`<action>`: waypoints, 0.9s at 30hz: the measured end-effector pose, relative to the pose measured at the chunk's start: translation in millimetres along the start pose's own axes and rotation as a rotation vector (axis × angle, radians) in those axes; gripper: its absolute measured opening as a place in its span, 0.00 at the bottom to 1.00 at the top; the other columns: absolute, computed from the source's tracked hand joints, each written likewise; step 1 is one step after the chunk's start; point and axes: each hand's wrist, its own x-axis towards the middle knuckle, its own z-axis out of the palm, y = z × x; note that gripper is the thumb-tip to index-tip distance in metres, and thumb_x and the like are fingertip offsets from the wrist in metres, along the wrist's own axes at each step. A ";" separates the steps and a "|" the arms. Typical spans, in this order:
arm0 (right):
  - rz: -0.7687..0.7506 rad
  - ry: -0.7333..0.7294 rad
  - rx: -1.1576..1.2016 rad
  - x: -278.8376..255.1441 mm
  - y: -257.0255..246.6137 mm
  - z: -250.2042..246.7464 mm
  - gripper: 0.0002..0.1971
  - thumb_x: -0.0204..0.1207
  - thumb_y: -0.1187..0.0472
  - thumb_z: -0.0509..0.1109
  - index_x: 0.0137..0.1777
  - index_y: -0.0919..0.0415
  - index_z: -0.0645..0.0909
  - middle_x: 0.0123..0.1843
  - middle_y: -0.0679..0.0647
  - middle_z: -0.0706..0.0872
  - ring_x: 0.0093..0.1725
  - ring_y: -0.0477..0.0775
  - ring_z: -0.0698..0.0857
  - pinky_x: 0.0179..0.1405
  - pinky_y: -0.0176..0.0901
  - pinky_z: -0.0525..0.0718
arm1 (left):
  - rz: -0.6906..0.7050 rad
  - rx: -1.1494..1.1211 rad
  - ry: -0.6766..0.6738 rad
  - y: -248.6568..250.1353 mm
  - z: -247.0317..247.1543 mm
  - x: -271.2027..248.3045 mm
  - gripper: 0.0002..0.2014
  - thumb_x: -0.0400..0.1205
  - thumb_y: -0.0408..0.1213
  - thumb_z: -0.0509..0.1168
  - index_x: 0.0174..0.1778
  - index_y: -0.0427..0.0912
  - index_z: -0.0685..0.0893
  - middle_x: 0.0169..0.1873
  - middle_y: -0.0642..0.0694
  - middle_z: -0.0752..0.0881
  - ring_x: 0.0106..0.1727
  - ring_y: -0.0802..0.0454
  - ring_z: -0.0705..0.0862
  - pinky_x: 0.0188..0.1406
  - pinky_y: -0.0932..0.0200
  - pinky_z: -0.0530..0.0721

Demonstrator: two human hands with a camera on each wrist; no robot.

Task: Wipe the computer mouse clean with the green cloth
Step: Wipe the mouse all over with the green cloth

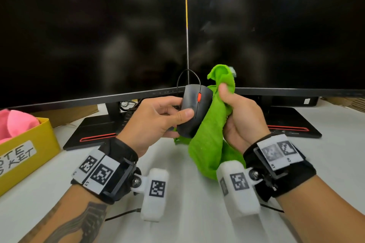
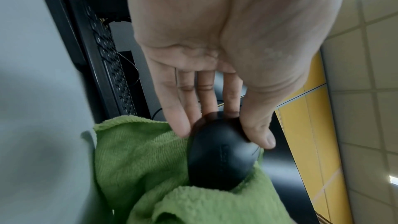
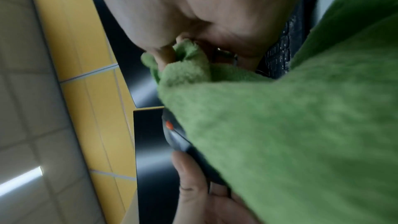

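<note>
A black wired mouse (image 1: 194, 107) with an orange scroll wheel is held up above the desk in front of the monitors. My left hand (image 1: 158, 116) grips it, thumb on top and fingers underneath. In the left wrist view the thumb and fingers clasp the mouse (image 2: 221, 156) over the green cloth (image 2: 137, 156). My right hand (image 1: 239, 112) grips the bunched green cloth (image 1: 209, 136) and presses it against the mouse's right side; the rest hangs down. The right wrist view shows the cloth (image 3: 290, 134) covering most of the mouse (image 3: 176, 135).
Two dark monitors (image 1: 94, 31) stand close behind on black bases (image 1: 92, 130). A yellow labelled box (image 1: 27, 150) holding pink cloth sits at the left edge. A keyboard (image 2: 112, 67) lies under the monitors. The white desk (image 1: 187, 223) lies below my wrists.
</note>
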 end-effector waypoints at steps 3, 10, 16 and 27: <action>0.163 -0.111 0.123 0.6 -6.1 -6.3 0.29 0.89 0.41 0.57 0.73 0.64 0.85 0.68 0.66 0.90 0.70 0.70 0.88 0.77 0.72 0.78 | 0.015 -0.021 0.045 -0.4 -0.9 0.7 0.13 0.78 0.41 0.77 0.59 0.47 0.93 0.45 0.29 0.90 0.47 0.46 0.90 0.56 0.39 0.93; 0.342 -0.480 0.199 -7.7 -3.4 -4.4 0.32 0.88 0.44 0.50 0.86 0.60 0.70 0.86 0.70 0.71 0.85 0.77 0.69 0.82 0.86 0.60 | 0.047 -0.090 0.169 -1.3 0.9 3.7 0.26 0.69 0.48 0.79 0.62 0.41 0.91 0.41 0.34 0.90 0.40 0.44 0.91 0.56 0.28 0.91; 0.180 -0.482 -0.024 -13.7 5.1 5.6 0.30 0.82 0.59 0.70 0.83 0.63 0.71 0.79 0.77 0.77 0.76 0.84 0.78 0.71 0.91 0.72 | 0.109 -0.010 0.153 -2.5 3.7 2.2 0.25 0.58 0.52 0.83 0.51 0.48 0.94 0.32 0.41 0.80 0.36 0.48 0.86 0.46 0.35 0.95; 0.061 -0.282 -0.142 -16.3 5.7 13.0 0.29 0.65 0.70 0.78 0.67 0.78 0.78 0.56 0.76 0.87 0.54 0.74 0.91 0.52 0.68 0.91 | 0.130 0.015 -0.023 -2.3 -0.2 0.4 0.20 0.60 0.41 0.81 0.50 0.52 0.95 0.38 0.46 0.94 0.40 0.51 0.91 0.41 0.54 0.93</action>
